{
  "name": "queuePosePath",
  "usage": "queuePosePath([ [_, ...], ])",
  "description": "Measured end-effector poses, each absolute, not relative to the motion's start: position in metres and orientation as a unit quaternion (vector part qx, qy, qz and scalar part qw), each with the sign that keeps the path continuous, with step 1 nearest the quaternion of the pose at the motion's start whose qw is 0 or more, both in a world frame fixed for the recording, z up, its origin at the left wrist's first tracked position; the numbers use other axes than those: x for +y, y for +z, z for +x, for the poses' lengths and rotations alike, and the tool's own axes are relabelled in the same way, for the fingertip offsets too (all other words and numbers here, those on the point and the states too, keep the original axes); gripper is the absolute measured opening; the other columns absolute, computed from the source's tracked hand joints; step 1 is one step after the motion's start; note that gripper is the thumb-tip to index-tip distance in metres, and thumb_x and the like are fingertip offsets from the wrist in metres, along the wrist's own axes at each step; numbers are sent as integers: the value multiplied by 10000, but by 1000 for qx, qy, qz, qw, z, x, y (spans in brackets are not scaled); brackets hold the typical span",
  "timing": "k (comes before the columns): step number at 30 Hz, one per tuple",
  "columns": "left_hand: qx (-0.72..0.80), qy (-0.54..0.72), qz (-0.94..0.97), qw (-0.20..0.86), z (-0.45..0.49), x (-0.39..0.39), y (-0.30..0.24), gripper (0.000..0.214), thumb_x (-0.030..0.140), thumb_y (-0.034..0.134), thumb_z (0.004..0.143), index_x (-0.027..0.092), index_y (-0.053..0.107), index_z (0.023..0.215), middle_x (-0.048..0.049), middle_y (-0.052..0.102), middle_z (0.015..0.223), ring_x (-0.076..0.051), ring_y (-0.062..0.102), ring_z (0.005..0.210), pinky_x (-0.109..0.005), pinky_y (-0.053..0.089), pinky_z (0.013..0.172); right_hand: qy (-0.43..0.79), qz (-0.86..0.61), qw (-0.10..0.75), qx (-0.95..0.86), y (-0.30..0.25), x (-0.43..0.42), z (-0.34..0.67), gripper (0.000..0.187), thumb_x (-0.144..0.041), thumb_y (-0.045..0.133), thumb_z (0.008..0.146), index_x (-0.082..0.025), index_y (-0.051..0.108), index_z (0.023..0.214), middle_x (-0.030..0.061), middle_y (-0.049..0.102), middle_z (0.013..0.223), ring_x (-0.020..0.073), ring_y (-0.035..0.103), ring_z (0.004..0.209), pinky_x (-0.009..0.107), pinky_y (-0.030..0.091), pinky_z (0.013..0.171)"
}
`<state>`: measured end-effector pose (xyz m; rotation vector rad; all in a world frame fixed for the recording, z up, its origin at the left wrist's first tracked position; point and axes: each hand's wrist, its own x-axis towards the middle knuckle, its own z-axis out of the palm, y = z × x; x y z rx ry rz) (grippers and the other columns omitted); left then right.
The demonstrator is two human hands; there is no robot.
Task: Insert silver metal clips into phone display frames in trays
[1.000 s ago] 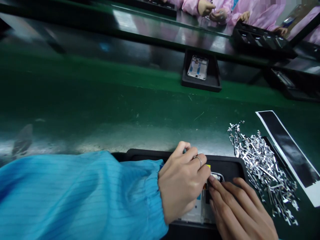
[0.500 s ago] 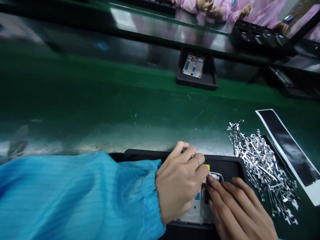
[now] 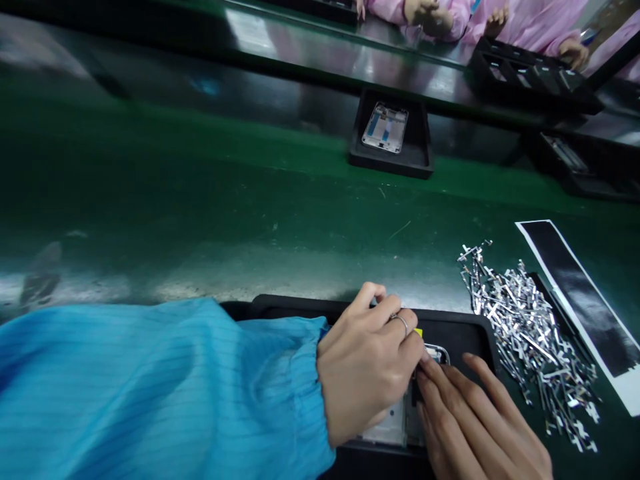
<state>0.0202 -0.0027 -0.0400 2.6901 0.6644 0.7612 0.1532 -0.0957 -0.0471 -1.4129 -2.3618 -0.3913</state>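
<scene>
My left hand (image 3: pixel 367 363), in a blue sleeve and with a ring on one finger, curls down over a white phone frame (image 3: pixel 393 427) that lies in a black tray (image 3: pixel 465 333) at the near edge. Its fingertips are bent and pressed onto the frame's upper part; what they pinch is hidden. My right hand (image 3: pixel 475 427) lies beside it with fingers stretched flat, their tips touching the frame's top corner next to the left fingers.
A heap of small silver metal parts (image 3: pixel 530 340) lies right of the tray, beside a black-and-white strip (image 3: pixel 575 300). A second black tray with a phone frame (image 3: pixel 387 130) sits far across the green belt. People in pink coats work at the far bench by black trays (image 3: pixel 530 77).
Both hands stay on the phone frame, with only slight finger shifts. The far tray has drifted a little to the left on the belt.
</scene>
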Motion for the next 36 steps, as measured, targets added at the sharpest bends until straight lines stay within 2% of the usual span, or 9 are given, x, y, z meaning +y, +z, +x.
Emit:
queuePosePath([
  [7, 232, 235, 933, 143, 19, -4, -35, 134, 63, 402, 692, 109, 471, 587, -19, 429, 624, -128, 317, 612, -333, 306, 709, -148, -481, 165, -848, -48, -95, 151, 220, -22, 401, 716, -69, 576, 841, 91, 619, 875, 183, 581, 782, 354, 401, 802],
  [14, 223, 236, 938, 122, 18, -3, -37, 144, 82, 400, 701, 102, 500, 599, -28, 430, 622, -135, 312, 609, -339, 296, 712, -104, -494, 202, -839, -43, -89, 153, 223, -23, 376, 731, -87, 580, 795, 74, 628, 844, 159, 590, 719, 351, 413, 790],
  [19, 223, 239, 938, 118, 19, -4, -37, 163, 74, 394, 708, 105, 491, 580, -23, 417, 609, -134, 309, 603, -329, 294, 703, -113, -490, 189, -844, -41, -92, 154, 229, -24, 393, 713, -89, 579, 830, 72, 626, 855, 167, 585, 748, 372, 405, 814],
  [26, 234, 218, 940, 120, 18, -5, -35, 150, 82, 391, 708, 111, 488, 596, -29, 422, 621, -140, 330, 613, -337, 302, 703, -44, -488, 191, -851, -32, -88, 162, 224, -28, 402, 722, -78, 572, 858, 101, 606, 912, 157, 572, 822, 326, 441, 797],
  [36, 236, 215, 939, 126, 17, -5, -35, 118, 93, 428, 696, 115, 487, 596, -35, 444, 628, -145, 334, 618, -348, 303, 721, -103, -482, 188, -849, -42, -89, 157, 217, -26, 399, 706, -88, 579, 812, 83, 622, 865, 160, 587, 723, 347, 419, 771],
])
